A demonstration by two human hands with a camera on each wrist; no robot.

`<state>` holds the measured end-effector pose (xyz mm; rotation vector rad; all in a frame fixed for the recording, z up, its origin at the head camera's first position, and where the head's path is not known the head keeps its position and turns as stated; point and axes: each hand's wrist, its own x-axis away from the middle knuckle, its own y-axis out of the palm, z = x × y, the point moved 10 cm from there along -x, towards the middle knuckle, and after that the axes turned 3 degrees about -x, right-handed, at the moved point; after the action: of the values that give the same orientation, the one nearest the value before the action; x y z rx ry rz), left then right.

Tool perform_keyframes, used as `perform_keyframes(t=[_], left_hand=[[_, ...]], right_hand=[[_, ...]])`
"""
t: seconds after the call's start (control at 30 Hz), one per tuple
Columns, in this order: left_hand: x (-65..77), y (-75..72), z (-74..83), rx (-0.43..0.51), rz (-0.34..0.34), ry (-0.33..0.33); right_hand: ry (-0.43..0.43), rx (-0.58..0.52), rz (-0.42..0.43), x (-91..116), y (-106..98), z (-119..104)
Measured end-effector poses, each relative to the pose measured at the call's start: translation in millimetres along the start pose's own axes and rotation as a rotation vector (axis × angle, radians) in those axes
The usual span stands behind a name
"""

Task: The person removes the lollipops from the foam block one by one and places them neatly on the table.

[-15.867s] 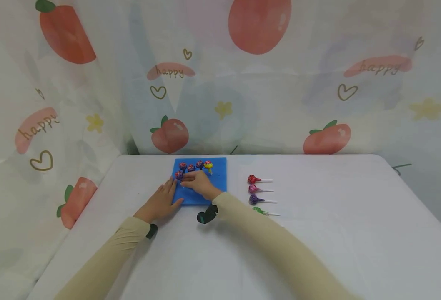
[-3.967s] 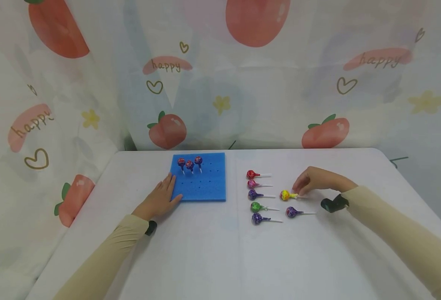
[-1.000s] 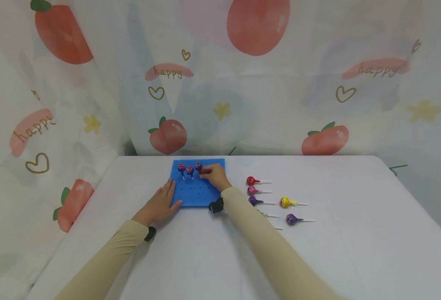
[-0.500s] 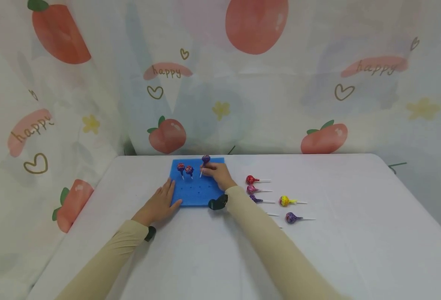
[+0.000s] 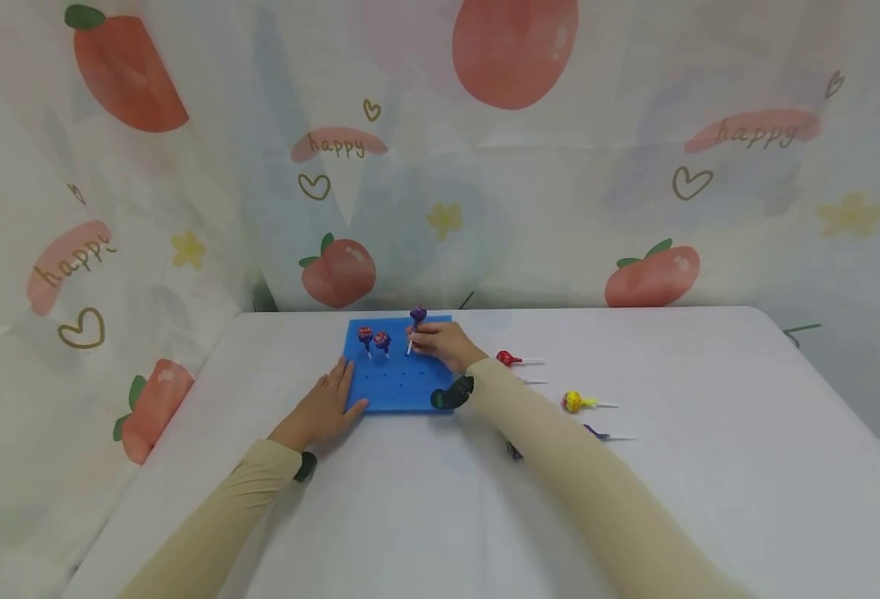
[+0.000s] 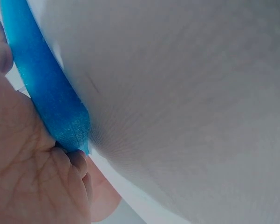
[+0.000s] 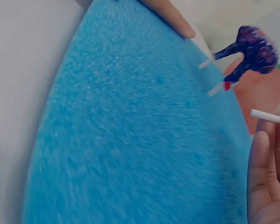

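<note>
My right hand (image 5: 447,345) pinches a purple-wrapped lollipop (image 5: 417,314) by its white stick above the back right part of a blue foam board (image 5: 383,403). In the right wrist view the lower end of that stick (image 7: 268,116) hangs free, apart from the foam. Two red-and-purple lollipops, a left one (image 5: 366,334) and a right one (image 5: 383,341), stand upright in the board's back left. My left hand (image 5: 320,408) lies with spread fingers against the board's left edge; the left wrist view shows its palm (image 6: 28,154) beside the blue edge (image 6: 51,84).
Right of the board, loose lollipops lie on the white table (image 5: 410,516): a red one (image 5: 507,358), a yellow one (image 5: 573,402) and a purple one (image 5: 597,433). My right sleeve (image 5: 560,466) partly covers others. Small holes dot the foam. A patterned curtain (image 5: 545,200) hangs behind.
Earlier, several lollipops stood in the board; the yellow and one purple now lie on the table. Over the last second my right hand drew another purple one up and rightward. The left hand stayed.
</note>
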<state>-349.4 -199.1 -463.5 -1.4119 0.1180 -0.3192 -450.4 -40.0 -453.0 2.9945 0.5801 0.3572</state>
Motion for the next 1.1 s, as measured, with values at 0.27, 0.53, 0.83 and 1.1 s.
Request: perform_keyframes(t=[0.27, 0.53, 0.83, 1.1], left_hand=[[5.2, -5.9, 3.3, 0.034, 0.010, 0.010], [-0.6, 0.6, -1.5, -0.035, -0.008, -0.007], [0.1, 0.7, -2.6, -0.017, -0.019, -0.021], [0.7, 1.3, -0.6, -0.008, -0.016, -0.006]], right_hand=[[-0.014, 0.239, -0.191, 24, -11, -39], [-0.066, 0.618, -0.281, 60, -61, -68], [-0.064, 0.870, -0.237, 95, -134, -69], [0.020, 0.976, -0.175, 114, -187, -39]])
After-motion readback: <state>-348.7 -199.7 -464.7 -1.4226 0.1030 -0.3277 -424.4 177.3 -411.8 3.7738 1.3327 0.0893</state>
